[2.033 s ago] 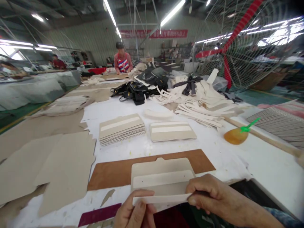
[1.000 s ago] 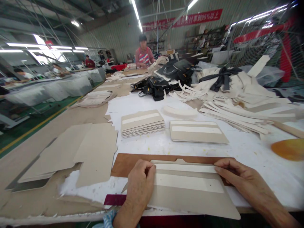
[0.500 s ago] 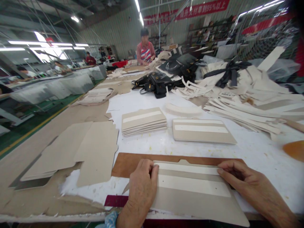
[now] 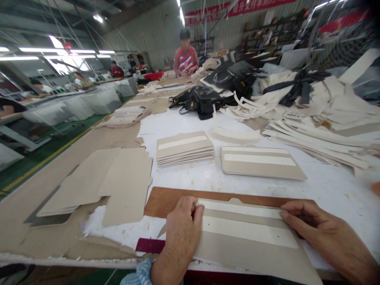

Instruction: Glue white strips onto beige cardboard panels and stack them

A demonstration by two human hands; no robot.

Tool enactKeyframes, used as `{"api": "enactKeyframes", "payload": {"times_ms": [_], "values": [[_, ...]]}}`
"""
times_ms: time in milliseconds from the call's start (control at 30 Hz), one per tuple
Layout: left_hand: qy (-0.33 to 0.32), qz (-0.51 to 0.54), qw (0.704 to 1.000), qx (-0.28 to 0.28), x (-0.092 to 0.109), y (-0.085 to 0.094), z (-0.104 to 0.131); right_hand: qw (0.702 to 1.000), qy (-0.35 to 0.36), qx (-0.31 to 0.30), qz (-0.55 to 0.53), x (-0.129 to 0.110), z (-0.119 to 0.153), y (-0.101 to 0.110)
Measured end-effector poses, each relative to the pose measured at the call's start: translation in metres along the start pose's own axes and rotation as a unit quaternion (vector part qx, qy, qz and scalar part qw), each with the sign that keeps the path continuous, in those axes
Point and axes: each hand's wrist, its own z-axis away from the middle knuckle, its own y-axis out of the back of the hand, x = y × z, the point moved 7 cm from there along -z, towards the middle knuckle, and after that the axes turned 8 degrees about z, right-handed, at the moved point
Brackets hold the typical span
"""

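Note:
A beige panel (image 4: 234,249) with two white strips lies at the front edge of the table, partly over a brown board (image 4: 166,202). My left hand (image 4: 184,227) pinches the upper left corner of the panel, at the end of the top white strip. At the strip's other end, my right hand (image 4: 314,225) grips the panel's upper right corner between thumb and fingers. Behind the board stand a stack of beige panels (image 4: 185,148) and a lower stack (image 4: 263,163), each topped with white strip. A dark red strip (image 4: 150,245) lies left of my left wrist.
Loose beige sheets (image 4: 127,186) lie on the left. Black bags (image 4: 198,101) and a heap of cream offcuts (image 4: 320,138) cover the back and right of the table (image 4: 190,178). A person (image 4: 186,59) in an apron is at the far end.
The whole view has shifted slightly, so the things on the table appear a little further right. Both hands keep the same hold on the panel.

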Motion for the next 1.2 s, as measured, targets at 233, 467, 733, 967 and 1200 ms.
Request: {"api": "enactKeyframes", "payload": {"times_ms": [233, 467, 733, 967, 1200], "values": [[-0.021, 0.006, 1.0, 0.011, 0.002, 0.003, 0.0, 0.998, -0.04, -0.047, 0.0, 0.007, 0.0, -0.005], [-0.062, 0.004, 0.998, 0.011, 0.005, 0.003, 0.001, 0.999, -0.006, -0.045, -0.012, -0.002, 0.0, -0.004], [-0.126, -0.004, 0.992, 0.007, -0.002, 0.005, -0.002, 0.998, 0.015, -0.029, -0.048, -0.041, 0.008, 0.006], [-0.132, -0.002, 0.991, 0.032, 0.001, 0.01, -0.005, 0.997, -0.007, -0.031, -0.064, -0.043, 0.009, 0.003], [-0.129, -0.032, 0.991, -0.004, -0.011, 0.005, -0.005, 0.999, 0.008, -0.021, -0.025, -0.052, 0.01, 0.007]]}}
